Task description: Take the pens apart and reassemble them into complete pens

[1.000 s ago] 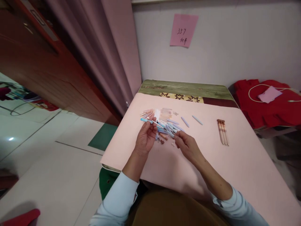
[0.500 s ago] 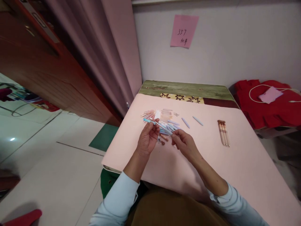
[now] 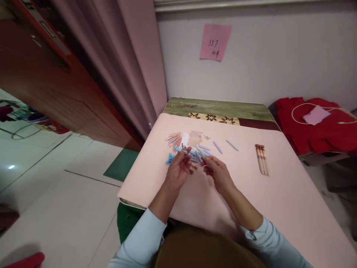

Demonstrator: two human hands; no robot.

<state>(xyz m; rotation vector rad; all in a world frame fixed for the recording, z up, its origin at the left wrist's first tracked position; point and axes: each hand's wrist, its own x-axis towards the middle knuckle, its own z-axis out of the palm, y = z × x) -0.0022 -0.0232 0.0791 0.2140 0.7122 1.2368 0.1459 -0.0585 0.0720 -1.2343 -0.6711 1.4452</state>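
My left hand (image 3: 177, 172) pinches a bright blue pen top (image 3: 176, 149) over the middle of the table. Close by on the right, my right hand (image 3: 219, 174) grips a pale blue pen barrel (image 3: 200, 151) between thumb and fingers. Under and beyond both hands lie loose pen parts: pinkish clear tubes (image 3: 173, 140), white refills (image 3: 185, 138) and lilac barrels (image 3: 205, 147). Small blue pieces (image 3: 169, 159) sit left of my left hand. Brown pen pieces (image 3: 193, 166) show between the hands, partly hidden.
Three brown-topped pens (image 3: 262, 160) lie side by side at the right of the pink-covered table (image 3: 284, 208). A lilac barrel (image 3: 218, 147) and a light blue one (image 3: 232, 145) lie apart. Small metal bits (image 3: 206, 137) are behind. Red cloth (image 3: 290, 128) stands beyond the right edge.
My hands have drawn slightly closer together, and the right-hand barrel now points up more steeply. The small blue pieces left of my left hand have come into sight. The view has shifted slightly.
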